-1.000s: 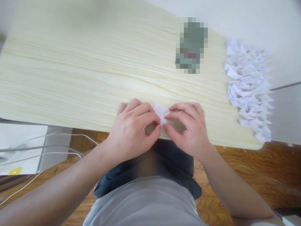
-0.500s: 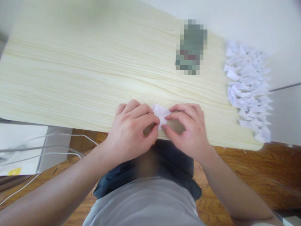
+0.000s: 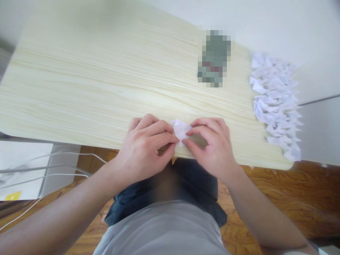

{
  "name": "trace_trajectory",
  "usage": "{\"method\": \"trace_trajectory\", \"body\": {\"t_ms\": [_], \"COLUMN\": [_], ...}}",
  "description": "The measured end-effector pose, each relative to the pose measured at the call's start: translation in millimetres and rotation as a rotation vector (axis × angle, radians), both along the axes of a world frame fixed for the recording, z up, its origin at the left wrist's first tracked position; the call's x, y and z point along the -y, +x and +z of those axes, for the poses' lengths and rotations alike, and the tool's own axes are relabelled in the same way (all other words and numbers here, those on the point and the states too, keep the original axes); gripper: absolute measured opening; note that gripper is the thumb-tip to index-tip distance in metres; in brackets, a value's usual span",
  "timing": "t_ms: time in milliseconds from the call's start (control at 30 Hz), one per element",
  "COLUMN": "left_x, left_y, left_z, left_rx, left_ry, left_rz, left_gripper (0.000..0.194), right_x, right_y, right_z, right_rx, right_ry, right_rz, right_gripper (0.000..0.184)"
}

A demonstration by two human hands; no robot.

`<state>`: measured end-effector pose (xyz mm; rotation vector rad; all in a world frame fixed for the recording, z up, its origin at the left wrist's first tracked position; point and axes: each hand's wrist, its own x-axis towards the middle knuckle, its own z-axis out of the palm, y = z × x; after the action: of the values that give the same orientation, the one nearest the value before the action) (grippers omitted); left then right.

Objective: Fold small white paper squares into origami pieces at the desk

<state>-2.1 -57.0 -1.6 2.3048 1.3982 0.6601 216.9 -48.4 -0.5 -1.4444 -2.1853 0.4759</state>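
Observation:
Between my two hands, close to the table's front edge, is a small folded piece of white paper (image 3: 181, 130). My left hand (image 3: 148, 145) pinches its left side, with thumb and index finger nearly together and the other fingers curled. On the opposite side my right hand (image 3: 212, 143) grips the paper with thumb and fingertips, its fingers bent. Parts of the paper's edges are hidden by my fingertips. At the right end of the table, several folded white paper figures (image 3: 276, 102) with pointed tips stand packed in rows.
The pale wood-grain table (image 3: 92, 81) runs out to the left. A pixelated dark green object (image 3: 214, 58) lies towards the back. White cables (image 3: 66, 153) hang at the left by a white box-like surface (image 3: 23, 159). A wall borders the right side.
My left hand has slid slightly left, showing more of the paper. My right hand stays almost in place on it. The whole view has shifted a little.

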Motion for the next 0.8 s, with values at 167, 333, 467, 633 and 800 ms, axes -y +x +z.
{"method": "trace_trajectory", "body": {"t_ms": [167,333,467,633,800], "left_x": [3,6,6,5,5], "left_y": [-6,-8,-8,-8,-11], "left_z": [-1.9,-6.6,-7.7,-8.8,-8.9], "left_rx": [0.025,0.025,0.021,0.048,0.17], "left_ry": [0.017,0.057,0.062,0.055,0.067], "left_rz": [-0.006,-0.013,-0.011,-0.026,0.015], "left_gripper": [0.019,0.021,0.022,0.023,0.022], "right_x": [2,5,6,7,9], "right_y": [-4,-5,-6,-7,-8], "right_z": [-1.2,-3.0,-4.8,-6.3,-6.4], "right_rx": [0.006,0.004,-0.005,-0.01,0.003], "right_ry": [0.025,0.039,0.047,0.062,0.083], "right_rz": [-0.022,-0.028,-0.03,-0.043,-0.051], "right_gripper": [0.01,0.012,0.014,0.014,0.016]}}
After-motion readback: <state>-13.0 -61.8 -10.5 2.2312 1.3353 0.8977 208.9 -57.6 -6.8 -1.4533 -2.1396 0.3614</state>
